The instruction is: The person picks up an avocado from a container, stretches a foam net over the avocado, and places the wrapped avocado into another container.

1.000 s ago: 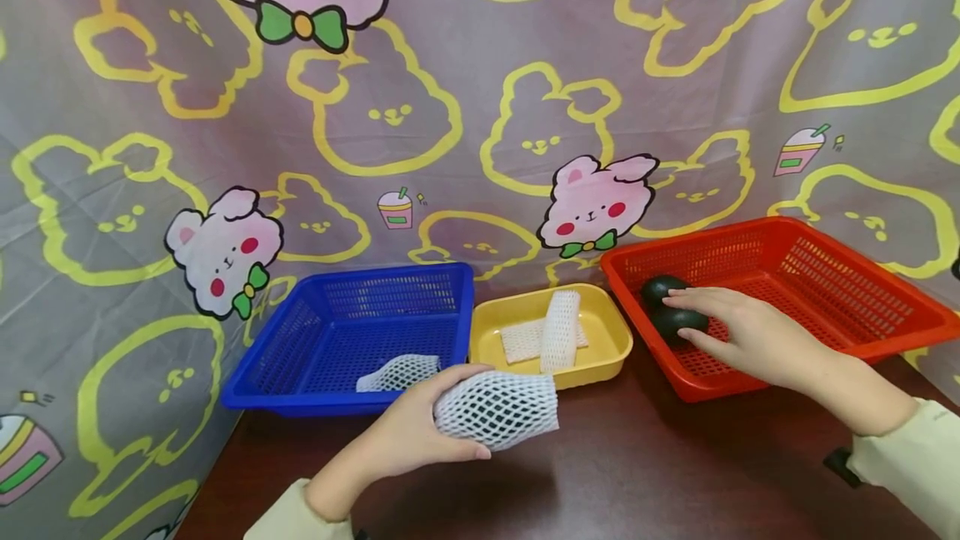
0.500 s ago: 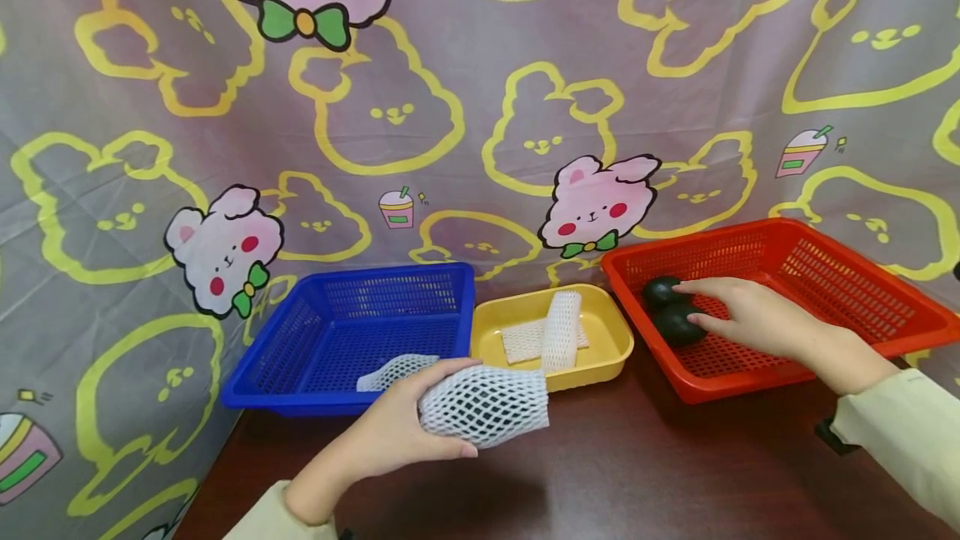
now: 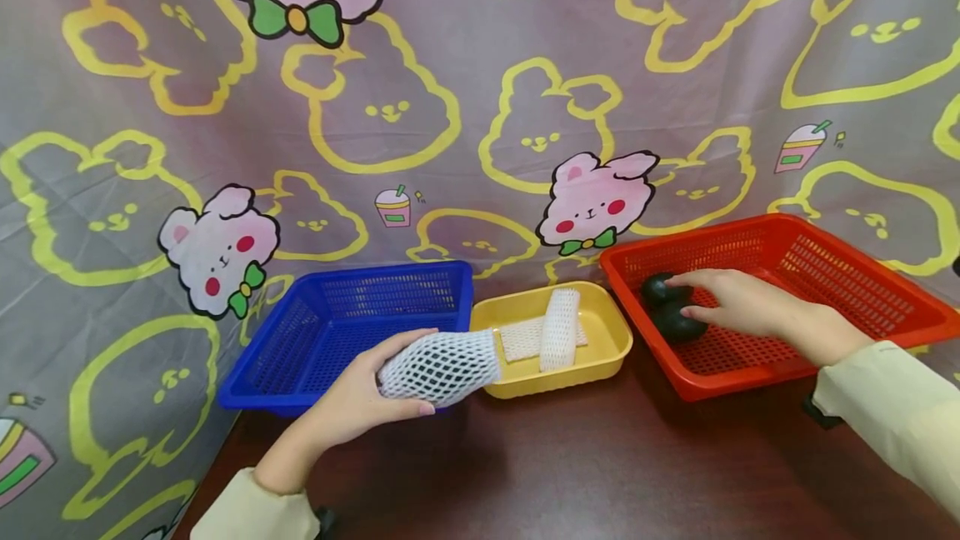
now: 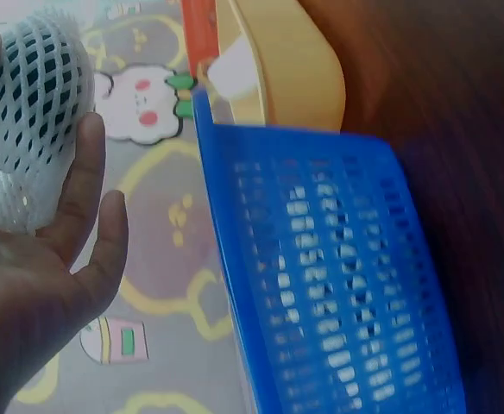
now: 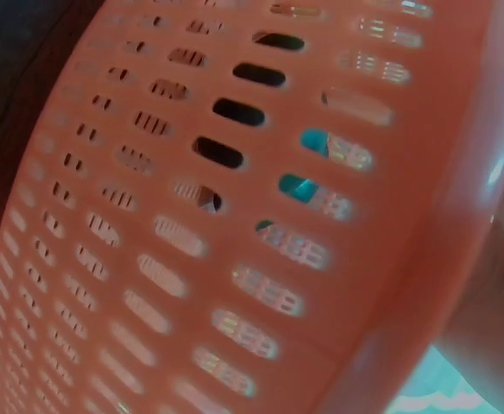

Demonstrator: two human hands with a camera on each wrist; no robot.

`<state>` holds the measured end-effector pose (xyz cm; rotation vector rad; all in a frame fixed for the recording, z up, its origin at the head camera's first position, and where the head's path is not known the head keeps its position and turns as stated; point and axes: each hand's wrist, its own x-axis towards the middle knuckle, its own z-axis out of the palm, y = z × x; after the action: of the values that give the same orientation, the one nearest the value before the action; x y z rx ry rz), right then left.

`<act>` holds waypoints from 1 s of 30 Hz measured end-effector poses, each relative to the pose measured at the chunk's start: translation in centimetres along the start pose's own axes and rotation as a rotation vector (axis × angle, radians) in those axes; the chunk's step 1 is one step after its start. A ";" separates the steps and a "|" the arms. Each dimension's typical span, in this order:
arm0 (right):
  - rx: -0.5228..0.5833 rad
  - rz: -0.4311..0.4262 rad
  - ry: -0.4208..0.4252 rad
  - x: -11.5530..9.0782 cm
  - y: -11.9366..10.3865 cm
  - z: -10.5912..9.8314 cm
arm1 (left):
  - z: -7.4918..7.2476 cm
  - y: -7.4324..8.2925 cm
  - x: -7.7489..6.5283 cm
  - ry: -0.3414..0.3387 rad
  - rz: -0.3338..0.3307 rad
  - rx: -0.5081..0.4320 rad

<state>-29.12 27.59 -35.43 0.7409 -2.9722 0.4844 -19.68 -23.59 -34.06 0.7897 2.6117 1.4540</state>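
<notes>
My left hand grips a dark avocado sleeved in a white foam net, above the front rim of the blue basket. Loose net hangs past the fruit's end. In the left wrist view the foam net shows up close, with fingers around it. Over the red basket my right hand reaches in, fingers loosely bent. Its fingertips are at two dark green avocados lying at the basket's left side; whether they touch is hard to tell. The right wrist view shows mostly the red basket's slotted wall.
The blue basket stands left on the brown table. Between the baskets sits a yellow tray with two white foam nets, one lying across the other. A patterned curtain hangs behind.
My left hand has carried the netted avocado left and slightly up, to the blue basket, hiding the wrapped piece inside it. My right hand stays by the avocados, shifting only slightly.
</notes>
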 end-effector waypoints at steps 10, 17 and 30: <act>0.020 0.020 -0.063 1.2 0.6 0.2 | -3.2 -2.0 0.1 0.079 -0.091 -0.013; 0.027 0.030 -0.104 2.2 1.5 0.5 | -5.2 -3.5 -0.2 0.145 -0.163 0.014; 0.026 0.043 -0.193 3.2 1.9 1.6 | -7.1 -7.6 -1.0 0.206 -0.283 0.107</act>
<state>-32.73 27.26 -37.14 0.7691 -3.1725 0.4804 -23.91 -32.80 -36.40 0.2697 2.8248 1.3901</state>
